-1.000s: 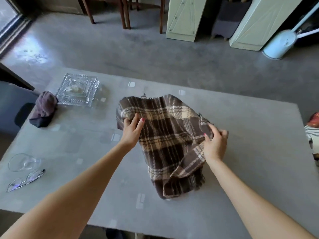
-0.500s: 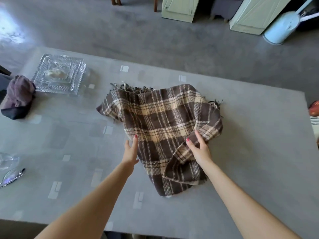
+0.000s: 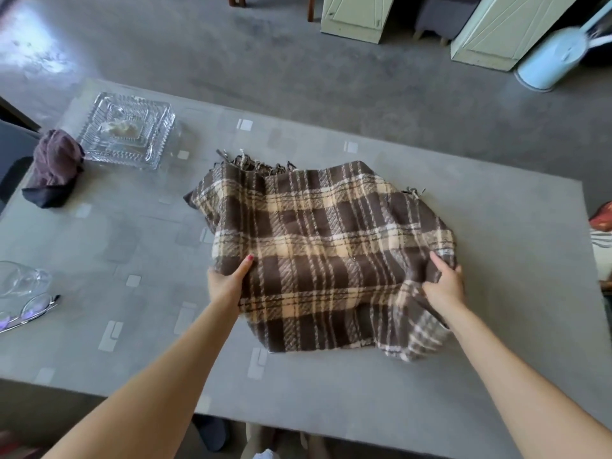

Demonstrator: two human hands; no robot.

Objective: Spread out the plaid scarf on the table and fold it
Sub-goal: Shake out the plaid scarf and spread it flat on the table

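A brown and cream plaid scarf (image 3: 324,246) lies in a wide, loosely rumpled heap at the middle of the grey table (image 3: 516,246). Its fringe shows at the far edge. My left hand (image 3: 228,283) grips the scarf's left edge, thumb on top and fingers hidden under the cloth. My right hand (image 3: 445,283) pinches a bunched fold at the scarf's right side. A folded flap hangs below my right wrist near the table's front.
At the far left stand a clear glass dish (image 3: 127,130) and a crumpled purple cloth (image 3: 53,167). A drinking glass (image 3: 20,278) and eyeglasses (image 3: 29,313) lie at the left edge. Cabinets and a pale blue can (image 3: 549,61) stand on the floor beyond.
The scarf has been pulled wider, from a narrow bundle to a broad sheet. Both hands moved apart and toward me, taking hold of its left and right sides.
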